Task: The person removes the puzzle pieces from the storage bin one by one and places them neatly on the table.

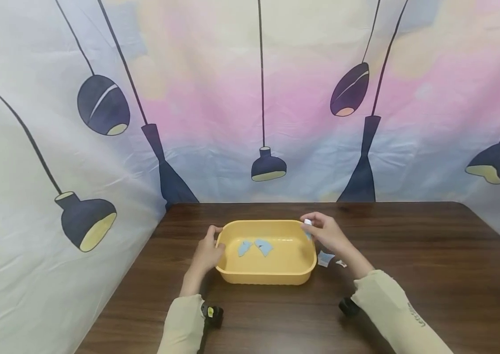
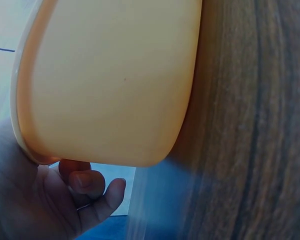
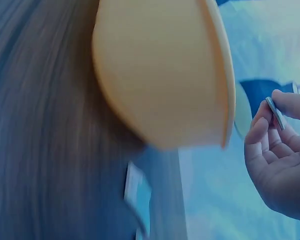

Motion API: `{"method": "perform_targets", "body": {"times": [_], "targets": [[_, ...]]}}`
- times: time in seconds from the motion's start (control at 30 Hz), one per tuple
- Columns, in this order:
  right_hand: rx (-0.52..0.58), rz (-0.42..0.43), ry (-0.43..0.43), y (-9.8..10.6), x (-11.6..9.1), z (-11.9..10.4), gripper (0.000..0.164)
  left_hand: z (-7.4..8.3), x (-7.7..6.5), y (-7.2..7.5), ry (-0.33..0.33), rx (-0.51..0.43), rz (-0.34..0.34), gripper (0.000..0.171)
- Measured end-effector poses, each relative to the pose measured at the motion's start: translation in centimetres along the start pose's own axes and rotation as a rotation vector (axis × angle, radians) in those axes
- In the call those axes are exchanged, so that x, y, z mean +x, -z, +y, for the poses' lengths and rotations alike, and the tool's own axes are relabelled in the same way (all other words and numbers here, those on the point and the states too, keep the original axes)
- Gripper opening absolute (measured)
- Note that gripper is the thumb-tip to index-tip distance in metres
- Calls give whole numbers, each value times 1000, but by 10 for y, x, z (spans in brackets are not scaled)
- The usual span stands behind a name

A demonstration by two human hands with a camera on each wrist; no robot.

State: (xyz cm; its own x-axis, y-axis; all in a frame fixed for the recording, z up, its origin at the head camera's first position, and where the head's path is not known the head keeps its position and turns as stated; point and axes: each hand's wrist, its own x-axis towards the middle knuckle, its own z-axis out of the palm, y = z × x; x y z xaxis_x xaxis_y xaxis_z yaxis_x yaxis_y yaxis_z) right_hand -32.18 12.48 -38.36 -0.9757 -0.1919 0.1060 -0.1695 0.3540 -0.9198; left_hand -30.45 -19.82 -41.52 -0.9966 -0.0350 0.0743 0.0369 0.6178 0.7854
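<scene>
A yellow plastic basin (image 1: 266, 278) stands on the dark wooden table. My left hand (image 1: 207, 251) grips its left rim, thumb over the inside and fingers outside; in the left wrist view those fingers (image 2: 92, 182) curl near the basin's corner. At the right rim my right hand (image 1: 327, 233) pinches a thin light-blue and white fragment (image 1: 307, 223) between thumb and fingertips. The right wrist view shows this fragment (image 3: 275, 112) edge-on, beside the basin wall. Inside the basin lie two jagged light-blue fragments, one left (image 1: 244, 248) and one nearer the middle (image 1: 264, 247). Their material is unclear.
Right of the basin, under my right forearm, lie a blue-and-white fragment (image 1: 325, 258) and a smaller whitish one (image 1: 341, 263). A cloth (image 1: 232, 98) printed with hanging lamps hangs behind the table (image 1: 431, 255). Dark devices sit at both wrists.
</scene>
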Motion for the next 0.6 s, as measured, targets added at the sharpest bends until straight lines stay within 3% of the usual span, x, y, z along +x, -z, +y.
{"method": "perform_targets", "body": {"times": [0.17, 0.37, 0.6], "targets": [[-87, 40, -43, 26, -14, 14, 40, 2, 2, -1, -3, 10, -1, 45], [-198, 128, -102, 57, -32, 34, 31, 3, 3, -1, -15, 8, -19, 46], [-235, 131, -150, 89, -47, 60, 33, -1, 2, 0, 7, 19, -12, 46]]}}
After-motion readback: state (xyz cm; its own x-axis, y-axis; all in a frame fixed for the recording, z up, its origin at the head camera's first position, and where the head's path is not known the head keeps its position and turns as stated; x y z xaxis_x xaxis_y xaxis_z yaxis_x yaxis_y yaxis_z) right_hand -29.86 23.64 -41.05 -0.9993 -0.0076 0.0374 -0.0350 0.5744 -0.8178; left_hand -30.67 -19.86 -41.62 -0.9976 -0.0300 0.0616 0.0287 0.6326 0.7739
